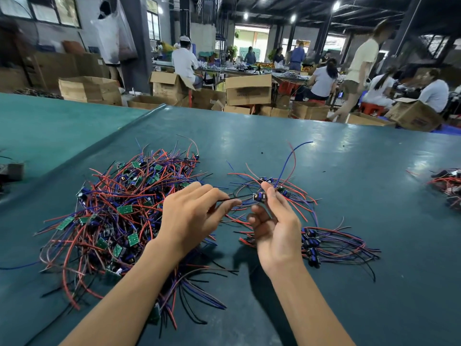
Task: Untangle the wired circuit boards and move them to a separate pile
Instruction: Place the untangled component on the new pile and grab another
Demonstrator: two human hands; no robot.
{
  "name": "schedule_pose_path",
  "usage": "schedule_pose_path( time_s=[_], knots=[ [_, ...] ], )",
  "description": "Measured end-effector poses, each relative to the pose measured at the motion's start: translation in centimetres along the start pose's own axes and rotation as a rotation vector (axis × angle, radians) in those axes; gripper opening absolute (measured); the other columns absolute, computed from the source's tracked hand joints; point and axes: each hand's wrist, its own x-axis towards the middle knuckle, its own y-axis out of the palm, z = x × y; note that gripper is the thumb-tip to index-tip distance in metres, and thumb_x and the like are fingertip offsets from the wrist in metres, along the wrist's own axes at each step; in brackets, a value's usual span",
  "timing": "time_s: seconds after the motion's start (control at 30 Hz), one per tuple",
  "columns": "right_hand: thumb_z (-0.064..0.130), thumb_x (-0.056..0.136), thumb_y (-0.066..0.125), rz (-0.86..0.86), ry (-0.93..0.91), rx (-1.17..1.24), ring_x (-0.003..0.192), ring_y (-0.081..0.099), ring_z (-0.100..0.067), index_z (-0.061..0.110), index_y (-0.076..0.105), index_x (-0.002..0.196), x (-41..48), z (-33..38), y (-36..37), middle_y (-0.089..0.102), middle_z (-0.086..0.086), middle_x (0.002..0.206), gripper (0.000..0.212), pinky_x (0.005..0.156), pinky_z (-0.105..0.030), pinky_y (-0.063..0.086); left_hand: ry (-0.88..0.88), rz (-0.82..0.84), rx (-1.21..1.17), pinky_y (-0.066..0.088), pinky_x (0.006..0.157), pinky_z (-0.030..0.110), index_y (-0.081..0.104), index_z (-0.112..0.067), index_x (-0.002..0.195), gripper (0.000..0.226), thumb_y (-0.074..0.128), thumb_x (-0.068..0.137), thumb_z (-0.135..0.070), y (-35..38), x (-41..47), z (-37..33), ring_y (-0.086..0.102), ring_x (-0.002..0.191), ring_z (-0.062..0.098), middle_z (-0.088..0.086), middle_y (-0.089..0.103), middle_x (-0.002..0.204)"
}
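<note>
A big tangled heap of small green circuit boards (119, 211) with red, blue and black wires lies on the left of the green table (349, 171). A smaller sorted pile of boards (324, 243) lies to the right, wires fanned out. My right hand (274, 221) is raised above the table and pinches a small circuit board (259, 196) between thumb and forefinger; a blue wire and a red wire rise from it. My left hand (192, 216) pinches a thin black wire (245, 196) that runs to that board.
Another bunch of wired boards (446, 183) lies at the table's right edge. A dark object (12, 171) sits at the far left. Beyond the table's far edge stand cardboard boxes (247, 88), with several people working at benches behind them.
</note>
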Motion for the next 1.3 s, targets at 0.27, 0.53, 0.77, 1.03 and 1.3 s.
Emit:
schedule_pose_path(
  time_s=[0.27, 0.53, 0.77, 1.03, 1.3],
  knots=[
    [0.018, 0.091, 0.068, -0.126, -0.178, 0.121, 0.066, 0.068, -0.016, 0.011, 0.076, 0.098, 2.4, 3.6, -1.3, 0.066, -0.001, 0.081, 0.013, 0.058, -0.026, 0.055, -0.123, 0.085, 0.043, 0.037, 0.079, 0.043, 0.076, -0.027, 0.093, 0.018, 0.072, 0.089, -0.044, 0.6, -0.6, 1.1, 0.052, 0.086, 0.026, -0.013, 0.064, 0.081],
    [-0.001, 0.095, 0.060, -0.412, 0.151, -0.100, 0.066, 0.061, -0.025, 0.001, 0.055, 0.082, 9.9, 5.5, -4.8, 0.056, -0.012, 0.074, 0.015, 0.050, -0.030, 0.060, -0.522, 0.358, 0.283, 0.030, 0.091, 0.047, 0.073, -0.028, 0.110, 0.020, 0.066, 0.092, -0.032, 0.8, -0.9, 1.5, 0.041, 0.116, 0.033, -0.003, 0.060, 0.116],
    [-0.019, 0.090, 0.050, -0.273, 0.273, -0.285, 0.096, 0.067, -0.039, -0.013, 0.052, 0.115, 11.3, 5.3, -4.8, 0.059, -0.025, 0.107, 0.026, 0.060, -0.034, 0.063, -0.562, 0.254, 0.388, 0.035, 0.090, 0.047, 0.072, -0.021, 0.116, 0.025, 0.061, 0.093, -0.026, -0.5, -0.2, 2.7, 0.050, 0.108, 0.037, 0.005, 0.065, 0.114],
    [0.000, 0.094, 0.057, -0.281, -0.118, -0.334, 0.055, 0.066, -0.024, 0.000, 0.067, 0.096, 4.8, 3.4, -0.7, 0.068, -0.010, 0.074, 0.010, 0.044, -0.032, 0.055, -0.640, 0.667, 0.519, 0.032, 0.100, 0.049, 0.069, -0.031, 0.118, 0.039, 0.043, 0.098, -0.052, -0.7, -0.2, 3.5, 0.050, 0.118, 0.032, 0.003, 0.058, 0.122],
    [0.009, 0.090, 0.066, 0.564, -1.090, -1.270, 0.061, 0.058, -0.016, 0.009, 0.077, 0.105, -2.9, -3.8, -1.2, 0.069, -0.001, 0.081, 0.018, 0.057, -0.024, 0.048, -0.641, 0.507, 0.457, 0.029, 0.093, 0.048, 0.075, -0.030, 0.099, 0.034, 0.047, 0.100, -0.049, -0.7, -0.3, 3.2, 0.049, 0.110, 0.030, -0.001, 0.062, 0.107]
  ],
)
